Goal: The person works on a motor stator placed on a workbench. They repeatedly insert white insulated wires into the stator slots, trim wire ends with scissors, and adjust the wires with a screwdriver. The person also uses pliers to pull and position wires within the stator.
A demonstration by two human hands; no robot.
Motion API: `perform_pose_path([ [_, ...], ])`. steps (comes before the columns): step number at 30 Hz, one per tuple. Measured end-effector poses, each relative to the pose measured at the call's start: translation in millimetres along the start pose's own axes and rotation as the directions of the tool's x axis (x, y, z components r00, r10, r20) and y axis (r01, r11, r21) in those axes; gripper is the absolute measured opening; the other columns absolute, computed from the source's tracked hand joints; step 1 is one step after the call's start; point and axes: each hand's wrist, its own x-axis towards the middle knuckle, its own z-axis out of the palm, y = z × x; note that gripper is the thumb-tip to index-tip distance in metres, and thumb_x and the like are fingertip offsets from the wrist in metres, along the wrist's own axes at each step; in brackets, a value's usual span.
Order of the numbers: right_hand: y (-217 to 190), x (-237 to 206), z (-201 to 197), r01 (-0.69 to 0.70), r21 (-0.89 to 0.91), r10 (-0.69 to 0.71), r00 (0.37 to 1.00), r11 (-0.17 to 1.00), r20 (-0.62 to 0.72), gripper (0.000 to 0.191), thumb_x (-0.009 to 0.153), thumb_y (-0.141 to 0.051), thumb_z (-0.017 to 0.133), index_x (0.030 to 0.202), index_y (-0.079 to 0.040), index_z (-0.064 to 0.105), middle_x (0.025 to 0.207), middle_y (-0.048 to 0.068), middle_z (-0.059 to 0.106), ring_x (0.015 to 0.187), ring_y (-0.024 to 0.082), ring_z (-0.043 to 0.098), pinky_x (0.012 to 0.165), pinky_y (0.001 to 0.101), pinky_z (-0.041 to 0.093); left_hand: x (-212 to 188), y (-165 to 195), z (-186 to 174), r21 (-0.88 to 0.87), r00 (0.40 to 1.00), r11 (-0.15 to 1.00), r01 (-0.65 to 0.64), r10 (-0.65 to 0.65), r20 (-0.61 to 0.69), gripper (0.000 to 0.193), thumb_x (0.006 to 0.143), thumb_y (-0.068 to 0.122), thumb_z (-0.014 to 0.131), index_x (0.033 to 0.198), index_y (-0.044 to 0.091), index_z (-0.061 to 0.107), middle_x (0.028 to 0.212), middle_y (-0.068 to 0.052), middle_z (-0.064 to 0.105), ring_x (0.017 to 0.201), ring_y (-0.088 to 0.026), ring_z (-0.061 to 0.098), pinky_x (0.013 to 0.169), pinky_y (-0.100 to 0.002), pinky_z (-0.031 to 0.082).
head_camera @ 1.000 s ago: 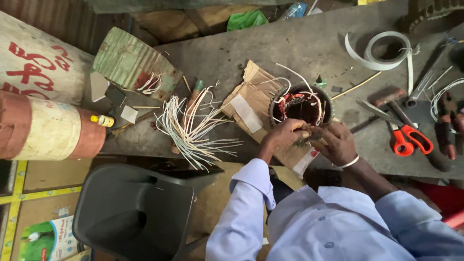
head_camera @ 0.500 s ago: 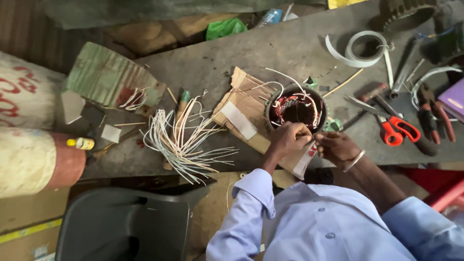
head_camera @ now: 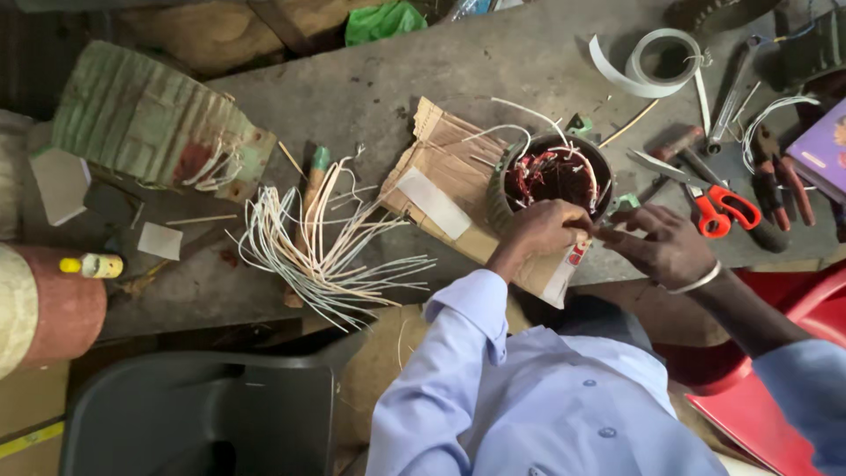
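My left hand (head_camera: 539, 231) pinches a winding at the motor stator (head_camera: 553, 179) rim; right hand (head_camera: 663, 243), fingers loosely spread, steadies. Best tuck gently, insulation intact.

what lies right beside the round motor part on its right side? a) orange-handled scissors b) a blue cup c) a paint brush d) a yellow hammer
a: the orange-handled scissors lie on the bench just right of the round motor part, beyond the right hand.
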Motion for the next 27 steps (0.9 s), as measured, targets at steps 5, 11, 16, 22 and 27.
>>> perform_pose_path([
  [5, 8.5, 15.1, 5.8, 0.234, -0.08, -0.228, 0.971, 0.969, 0.078, 0.057, 0.059, -0.016, 0.072, 0.116, -0.012, 0.071, 0.112, 0.01, 0.069, 0.1, 0.033, 0.066, 0.089, 0.0474, 0.053, 3.7, -12.8, 6.6, -0.095, 0.992, 0.988, -0.122, 0.124, 0.02, 0.026, 0.077, 0.032, 0.074, 0.1, 0.021, 0.08, 0.097, -0.004, 0.079, 0.091, -0.021, 0.078, 0.081, -0.036, 0.058],
  [11, 45.4, -5.9, -38.6, 0.097, 0.128, -0.1, 0.995, 0.987, 0.016, 0.029, 0.079, -0.009, 0.07, 0.106, -0.014, 0.064, 0.116, 0.004, 0.069, 0.107, 0.027, 0.066, 0.091, 0.0416, 0.054, 0.2, -7.1, 4.7, -0.228, 0.997, 0.973, -0.035, 0.018, -0.078, 0.026, 0.079, 0.027, 0.071, 0.1, 0.013, 0.078, 0.094, -0.007, 0.08, 0.087, -0.021, 0.079, 0.08, -0.034, 0.059],
  [16, 64.6, 28.5, -66.3, -0.163, 0.003, 0.163, 0.987, 0.987, 0.004, 0.034, 0.089, -0.016, 0.073, 0.123, -0.014, 0.07, 0.119, 0.011, 0.066, 0.108, 0.033, 0.066, 0.088, 0.0446, 0.055, -1.6, -0.3, 4.8, -0.146, 0.992, 0.988, 0.045, -0.061, -0.108, 0.026, 0.079, 0.028, 0.072, 0.1, 0.015, 0.079, 0.094, -0.006, 0.079, 0.086, -0.02, 0.078, 0.078, -0.033, 0.057],
  [22, 79.9, 61.2, -33.5, 0.151, -0.099, -0.144, 0.987, 0.984, 0.077, 0.03, 0.085, -0.021, 0.072, 0.114, -0.015, 0.074, 0.123, 0.012, 0.067, 0.107, 0.034, 0.067, 0.089, 0.0485, 0.054, -12.6, 15.6, 18.1, -0.039, 0.962, 0.993, 0.11, -0.116, -0.246, 0.024, 0.079, 0.032, 0.072, 0.098, 0.018, 0.077, 0.094, -0.001, 0.079, 0.087, -0.021, 0.077, 0.075, -0.036, 0.056],
  [27, 66.7, -7.9, -1.3, -0.219, -0.073, 0.225, 0.971, 0.973, 0.079, 0.01, 0.084, -0.017, 0.072, 0.093, -0.015, 0.076, 0.1, 0.007, 0.071, 0.09, 0.031, 0.07, 0.079, 0.0472, 0.055, -15.5, 29.7, 27.0, 0.103, 0.896, 0.986, 0.134, -0.076, -0.437, 0.012, 0.082, 0.033, 0.072, 0.089, 0.024, 0.076, 0.089, 0.005, 0.076, 0.091, -0.021, 0.071, 0.078, -0.038, 0.056],
])
